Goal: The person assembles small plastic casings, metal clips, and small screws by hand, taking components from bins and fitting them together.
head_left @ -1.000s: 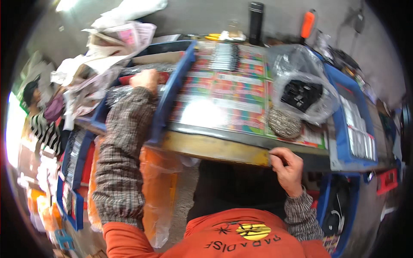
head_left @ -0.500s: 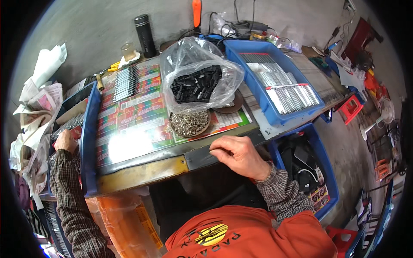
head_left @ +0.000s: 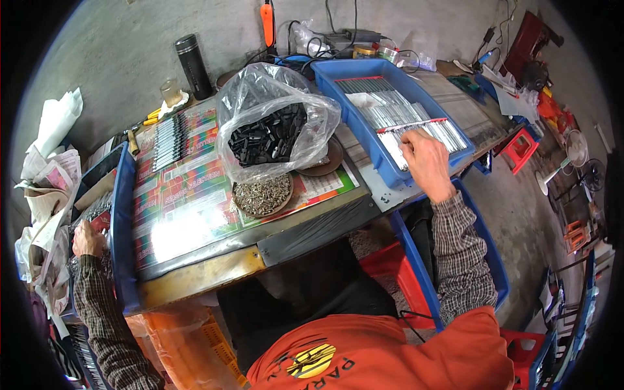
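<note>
My right hand [head_left: 426,162] is at the near end of a blue tray [head_left: 331,107], its fingers curled down onto a row of slim silver metal strips [head_left: 448,135]. Whether a strip is between the fingertips is hidden. Far to the left, my left hand [head_left: 88,239] reaches into a blue bin [head_left: 123,227] beside the bench, over small metal parts; its fingertips are hidden. Between the hands lies a clear plastic bag [head_left: 244,84] of black plastic pieces [head_left: 270,136]. A round dish of small metal pins [head_left: 263,195] sits in front of it.
Silver strips with dark ends [head_left: 168,143] lie in a row on the printed bench cover [head_left: 188,188]. Behind stand a black flask [head_left: 194,68] and a small glass cup [head_left: 171,93]. Below right are a blue crate [head_left: 413,250] and a red stool [head_left: 390,263].
My right hand has moved from the bench's front edge rightward and away from me to the strips in the blue tray. My left hand stays in the left bin. The view has shifted to the right.
</note>
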Available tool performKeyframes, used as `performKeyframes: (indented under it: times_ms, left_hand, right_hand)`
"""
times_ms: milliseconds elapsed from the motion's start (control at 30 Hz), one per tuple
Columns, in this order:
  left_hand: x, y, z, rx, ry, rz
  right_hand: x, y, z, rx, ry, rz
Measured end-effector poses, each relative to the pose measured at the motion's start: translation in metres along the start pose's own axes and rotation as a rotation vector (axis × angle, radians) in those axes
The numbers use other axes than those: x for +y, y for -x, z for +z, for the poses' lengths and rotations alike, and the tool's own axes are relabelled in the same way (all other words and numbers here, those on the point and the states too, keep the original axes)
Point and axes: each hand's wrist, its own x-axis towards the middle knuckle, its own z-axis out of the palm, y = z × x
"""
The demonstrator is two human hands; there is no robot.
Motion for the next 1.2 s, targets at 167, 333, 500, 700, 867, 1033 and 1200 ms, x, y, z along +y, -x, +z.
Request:
performKeyframes:
  times_ms: [167, 333, 500, 700, 867, 1033, 1200]
  left_hand:
    - [-0.007, 0.018, -0.003, 0.278, 0.059, 0.205]
    - [0.055, 0.059, -0.059, 0.307, 0.374, 0.271]
    - [0.101, 0.097, -0.081, 0.193, 0.811, 0.274]
    - [0.143, 0.135, -0.101, 0.032, 1.084, 0.255]
    - [0.169, 0.172, -0.123, -0.202, 1.386, 0.124]
    - [0.176, 0.201, -0.123, -0.198, 1.464, 0.162]
    - [0.194, 0.224, -0.143, -0.364, 1.690, 0.084]
  right_hand:
    - [0.025, -0.005, 0.011, -0.104, 0.187, 0.013]
    - [0.028, -0.020, 0.005, -0.278, 0.024, 0.163]
    - [0.036, -0.018, 0.012, -0.233, -0.004, 0.155]
    - [0.039, -0.017, 0.011, -0.200, -0.162, 0.242]
    - [0.031, -0.012, 0.006, -0.108, -0.229, 0.259]
    - [-0.023, -0.003, -0.013, -0.027, -0.384, 0.255]
    - [-0.094, 0.021, -0.031, -0.260, -0.910, 0.336]
